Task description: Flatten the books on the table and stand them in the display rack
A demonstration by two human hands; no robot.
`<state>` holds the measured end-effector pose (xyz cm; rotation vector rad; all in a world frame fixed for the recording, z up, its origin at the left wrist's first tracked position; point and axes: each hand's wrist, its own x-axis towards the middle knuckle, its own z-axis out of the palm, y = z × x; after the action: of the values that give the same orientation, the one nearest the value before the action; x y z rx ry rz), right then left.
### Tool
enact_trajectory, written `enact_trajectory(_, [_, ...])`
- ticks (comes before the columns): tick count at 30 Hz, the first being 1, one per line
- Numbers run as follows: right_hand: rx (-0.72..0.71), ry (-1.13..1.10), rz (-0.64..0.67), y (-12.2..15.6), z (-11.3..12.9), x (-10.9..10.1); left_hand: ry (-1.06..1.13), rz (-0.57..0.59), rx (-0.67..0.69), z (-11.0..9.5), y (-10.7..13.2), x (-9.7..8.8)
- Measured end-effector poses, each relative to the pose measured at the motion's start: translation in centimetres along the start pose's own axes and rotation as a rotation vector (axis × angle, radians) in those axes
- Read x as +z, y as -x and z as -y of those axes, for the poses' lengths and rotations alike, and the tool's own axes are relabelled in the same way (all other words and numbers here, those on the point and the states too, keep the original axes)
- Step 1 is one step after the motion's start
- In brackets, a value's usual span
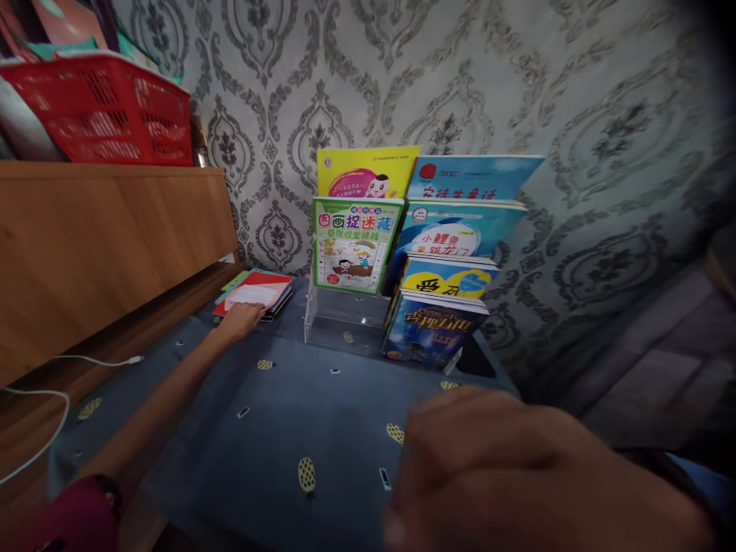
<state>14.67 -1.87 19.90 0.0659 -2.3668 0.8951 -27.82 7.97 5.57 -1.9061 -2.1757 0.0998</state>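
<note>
My left hand (240,319) reaches far across the blue cloth and rests flat on a small stack of thin books (256,293), whose top cover is red with a pale panel. My right hand (488,460) hangs close to the camera at the lower right, blurred, its fingers curled with nothing visible in them. Behind the stack stands a clear tiered display rack (345,322) holding several children's books: a green-framed one (353,244), a yellow one (368,172) behind it, and blue ones (454,234) to the right.
The table wears a blue cloth (276,429) with yellow oval spots. A wooden cabinet (86,245) rises at the left, with a red basket (109,111) on top. A white cable (69,368) lies along its base. Patterned wallpaper covers the wall behind.
</note>
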Motion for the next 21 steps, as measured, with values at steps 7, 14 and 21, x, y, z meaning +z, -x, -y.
enact_trajectory(7, [0.123,0.009,-0.051,0.6,-5.1,2.9,-0.044,0.056,0.055,-4.5,3.5,-1.4])
enact_trajectory(14, [0.574,-0.039,-0.054,4.1,-13.8,8.1,-0.008,0.085,0.144,-9.5,7.1,-3.9])
enact_trajectory(21, [0.712,-0.122,-0.223,7.0,-18.6,10.6,0.260,0.142,0.302,-11.9,9.5,-4.3])
